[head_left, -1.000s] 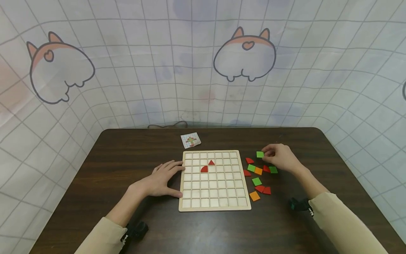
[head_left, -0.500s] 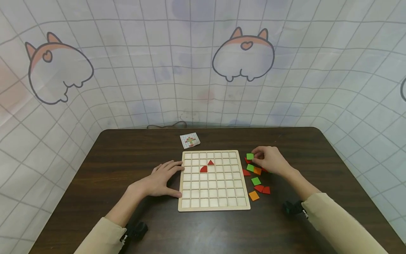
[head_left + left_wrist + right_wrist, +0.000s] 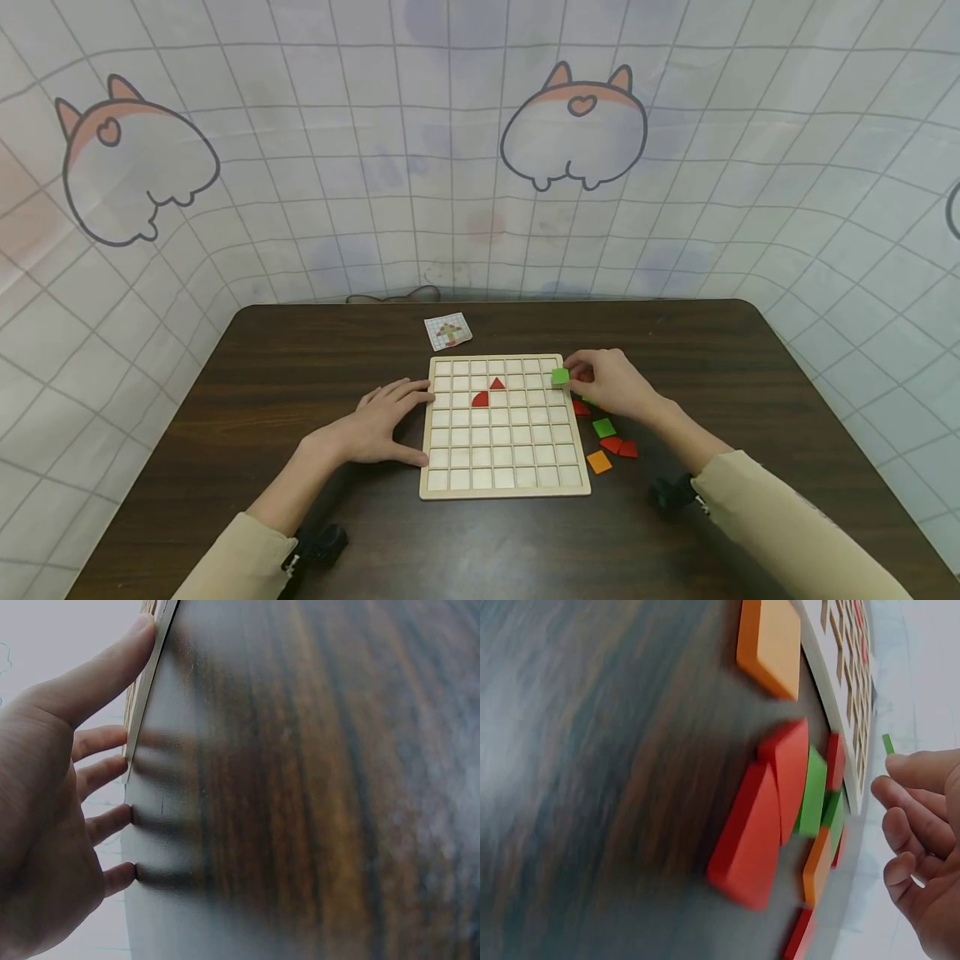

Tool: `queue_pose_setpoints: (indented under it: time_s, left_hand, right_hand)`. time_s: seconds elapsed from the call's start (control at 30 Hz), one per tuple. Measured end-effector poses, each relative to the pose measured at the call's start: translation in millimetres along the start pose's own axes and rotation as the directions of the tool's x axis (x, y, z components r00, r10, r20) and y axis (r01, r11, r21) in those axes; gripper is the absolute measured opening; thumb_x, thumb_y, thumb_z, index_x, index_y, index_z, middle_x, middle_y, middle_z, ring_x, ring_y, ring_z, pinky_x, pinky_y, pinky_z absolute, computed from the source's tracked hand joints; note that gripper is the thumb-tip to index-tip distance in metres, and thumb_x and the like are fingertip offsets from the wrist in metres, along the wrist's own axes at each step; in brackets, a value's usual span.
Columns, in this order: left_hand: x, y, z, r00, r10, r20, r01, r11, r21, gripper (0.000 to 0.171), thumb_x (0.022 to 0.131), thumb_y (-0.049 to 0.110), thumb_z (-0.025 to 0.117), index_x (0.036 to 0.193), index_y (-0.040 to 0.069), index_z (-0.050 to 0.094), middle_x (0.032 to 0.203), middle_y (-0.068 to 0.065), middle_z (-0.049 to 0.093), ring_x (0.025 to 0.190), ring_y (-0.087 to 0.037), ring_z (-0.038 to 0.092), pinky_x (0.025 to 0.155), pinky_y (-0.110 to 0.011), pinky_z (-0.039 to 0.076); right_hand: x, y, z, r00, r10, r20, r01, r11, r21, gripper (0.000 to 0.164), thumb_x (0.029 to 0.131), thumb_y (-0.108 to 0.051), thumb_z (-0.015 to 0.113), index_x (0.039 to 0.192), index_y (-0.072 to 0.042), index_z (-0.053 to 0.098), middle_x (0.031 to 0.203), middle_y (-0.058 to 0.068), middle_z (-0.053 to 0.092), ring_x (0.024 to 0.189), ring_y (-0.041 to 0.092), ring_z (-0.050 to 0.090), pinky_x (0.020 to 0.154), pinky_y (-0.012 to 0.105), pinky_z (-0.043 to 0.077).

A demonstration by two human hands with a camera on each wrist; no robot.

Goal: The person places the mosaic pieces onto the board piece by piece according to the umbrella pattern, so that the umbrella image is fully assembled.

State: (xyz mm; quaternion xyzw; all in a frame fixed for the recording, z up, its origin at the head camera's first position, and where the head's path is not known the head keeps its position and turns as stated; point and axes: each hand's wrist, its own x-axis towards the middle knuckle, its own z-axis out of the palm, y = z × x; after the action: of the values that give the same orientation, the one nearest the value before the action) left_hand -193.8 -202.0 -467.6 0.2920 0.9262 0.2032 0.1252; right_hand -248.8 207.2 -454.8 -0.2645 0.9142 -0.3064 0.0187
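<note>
A pale wooden grid board (image 3: 504, 493) lies on the dark table. Two red pieces sit in its cells: a triangle (image 3: 497, 384) and a quarter circle (image 3: 481, 400). My left hand (image 3: 381, 423) rests with spread, fairly straight fingers at the board's left edge, thumb and fingertips touching it in the left wrist view. Over the board's upper right corner, my right hand (image 3: 611, 383) pinches a green square tile (image 3: 560, 378) between thumb and finger. In the right wrist view that tile (image 3: 888, 744) shows edge-on, raised above the table.
Right of the board lie loose tiles: a green square (image 3: 603, 428), an orange square (image 3: 598, 462), red quarter circles (image 3: 627, 449) and others partly hidden under my right hand. A small pattern card (image 3: 448, 331) lies behind the board. A patterned cloth (image 3: 360, 167) hangs behind the table.
My right hand has carried the green square tile leftward, from the loose pieces to over the board's upper right corner. The left hand stays at the board's left edge.
</note>
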Motion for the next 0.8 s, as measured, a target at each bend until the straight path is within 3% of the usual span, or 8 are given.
queue_pose_setpoints:
  time_s: [0.37,0.8]
  left_hand:
    - [-0.4,-0.6,-0.1,1.0,-0.002,0.002,0.002,1.0,-0.007,0.094,0.083,0.063,0.078,0.157,0.016,0.042,0.167,-0.007,0.025,0.153,-0.04,0.016,0.111,-0.073,0.018]
    - [-0.6,-0.9,-1.2,1.0,0.002,0.004,-0.002,1.0,-0.01,0.094,0.084,0.064,0.076,0.157,0.016,0.042,0.167,-0.007,0.026,0.154,-0.039,0.015,0.111,-0.073,0.018]
  right_hand:
    - [13.6,-21.9,16.0,0.998,-0.049,0.03,0.049,0.999,0.011,0.024,0.094,-0.009,0.075,0.116,-0.003,0.072,0.088,-0.005,0.067,0.068,0.012,0.054,0.06,0.029,0.047]
    - [24.5,-38.9,29.2,0.995,-0.081,0.054,0.081,0.997,0.01,0.023,0.093,-0.011,0.077,0.114,-0.003,0.073,0.088,-0.006,0.068,0.074,0.009,0.056,0.065,0.028,0.049]
